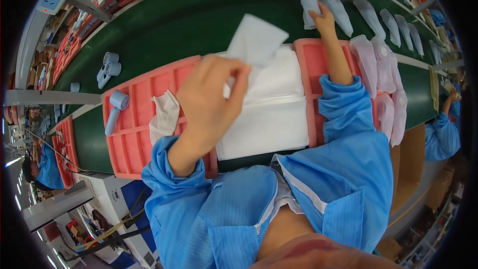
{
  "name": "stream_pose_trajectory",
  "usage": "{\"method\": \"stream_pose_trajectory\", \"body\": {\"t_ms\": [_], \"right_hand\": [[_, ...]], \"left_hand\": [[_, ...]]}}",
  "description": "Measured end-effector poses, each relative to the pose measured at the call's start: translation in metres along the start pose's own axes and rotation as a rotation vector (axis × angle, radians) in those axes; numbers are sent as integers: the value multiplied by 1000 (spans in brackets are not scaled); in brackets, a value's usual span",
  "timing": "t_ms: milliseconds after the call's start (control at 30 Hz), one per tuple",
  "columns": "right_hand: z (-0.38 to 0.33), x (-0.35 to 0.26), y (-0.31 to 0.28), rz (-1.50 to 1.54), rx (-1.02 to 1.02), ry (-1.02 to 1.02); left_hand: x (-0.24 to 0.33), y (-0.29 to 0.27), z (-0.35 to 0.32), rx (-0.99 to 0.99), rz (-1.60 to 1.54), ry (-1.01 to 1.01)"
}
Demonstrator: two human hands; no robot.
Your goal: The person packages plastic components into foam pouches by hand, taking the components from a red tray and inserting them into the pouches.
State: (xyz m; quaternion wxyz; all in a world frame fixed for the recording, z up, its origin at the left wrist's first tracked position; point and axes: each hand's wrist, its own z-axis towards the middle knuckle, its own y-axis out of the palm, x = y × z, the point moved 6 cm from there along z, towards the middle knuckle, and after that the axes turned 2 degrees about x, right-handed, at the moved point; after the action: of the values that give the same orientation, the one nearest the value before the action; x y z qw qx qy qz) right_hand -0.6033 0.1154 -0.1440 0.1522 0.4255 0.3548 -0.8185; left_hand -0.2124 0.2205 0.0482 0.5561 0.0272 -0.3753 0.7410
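My left hand (211,102) is raised over the middle of the bench, somewhat blurred. Its fingers are closed on the edge of a thin white bag (256,40), which stands up beyond the fingertips. Below it lies a stack of flat white bags (264,124). My right hand (324,20) reaches far out over the green conveyor belt (199,20). Its thumb and fingers close round the near end of a light-blue device in a translucent bag (305,0). Another bagged device (334,10) lies just right of that hand.
Pink compartment trays (142,139) flank the stack; the left one holds a light-blue device with a round head (118,100) and a crumpled off-white cloth (165,114). Bare devices (109,67) stand on the belt at left. Bagged ones (371,17) line the right, where a co-worker (443,129) sits.
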Motion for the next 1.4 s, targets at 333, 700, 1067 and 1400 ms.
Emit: {"method": "stream_pose_trajectory", "body": {"t_ms": [333, 700, 1067, 1400], "right_hand": [[-3, -7, 19, -169, -313, 29], [-66, -152, -6, 700, -668, 165], [-92, -187, 2, 546, -809, -4], [-103, -184, 3, 585, -1223, 265]], "left_hand": [[-31, 113, -54, -734, 2, -167], [-60, 57, 57, 293, -39, -73], [-73, 38, 57, 244, -163, -9], [-63, 19, 52, 21, -309, -286]]}}
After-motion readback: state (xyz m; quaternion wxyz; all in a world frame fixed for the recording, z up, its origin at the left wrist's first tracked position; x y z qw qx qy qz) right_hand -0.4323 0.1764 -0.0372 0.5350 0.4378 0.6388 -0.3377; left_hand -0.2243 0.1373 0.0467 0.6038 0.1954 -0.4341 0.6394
